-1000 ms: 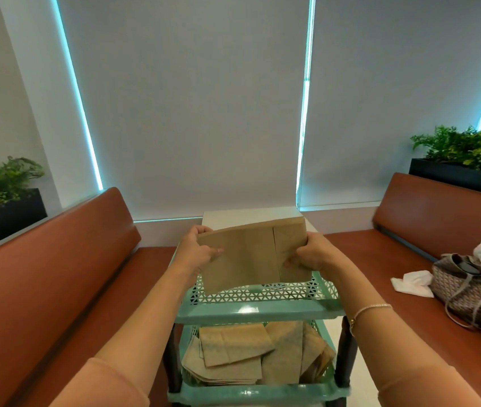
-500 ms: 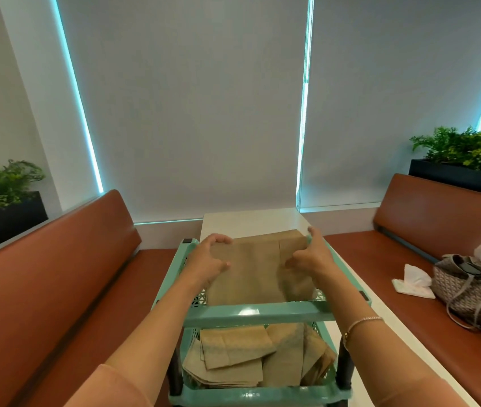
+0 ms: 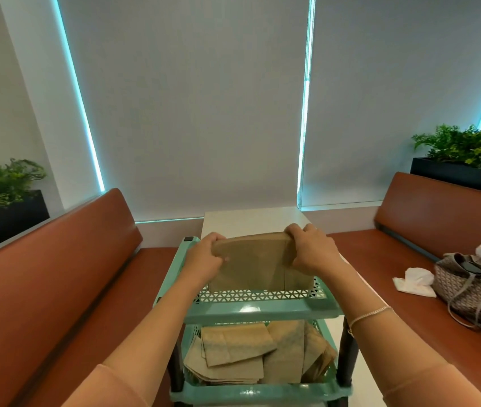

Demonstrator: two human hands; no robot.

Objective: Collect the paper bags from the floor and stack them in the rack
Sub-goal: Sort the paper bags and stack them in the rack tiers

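A flat brown paper bag (image 3: 255, 264) lies in the top tray of the mint-green plastic rack (image 3: 262, 309). My left hand (image 3: 202, 261) grips its left edge and my right hand (image 3: 309, 251) grips its right edge, both near the bag's far corners. The bag's near edge rests behind the tray's perforated front wall. On the lower shelf sits a loose pile of several more paper bags (image 3: 251, 352), overlapping at different angles.
Brown padded benches run along the left (image 3: 57, 274) and right (image 3: 409, 259). A white table (image 3: 248, 221) stands behind the rack. On the right bench lie a woven handbag (image 3: 474, 289) and a crumpled white tissue (image 3: 415, 282). Planters stand behind both benches.
Both hands have lowered the paper bag from above the rack down into the top tray, and moved it farther from me. The pile on the lower shelf is unchanged.
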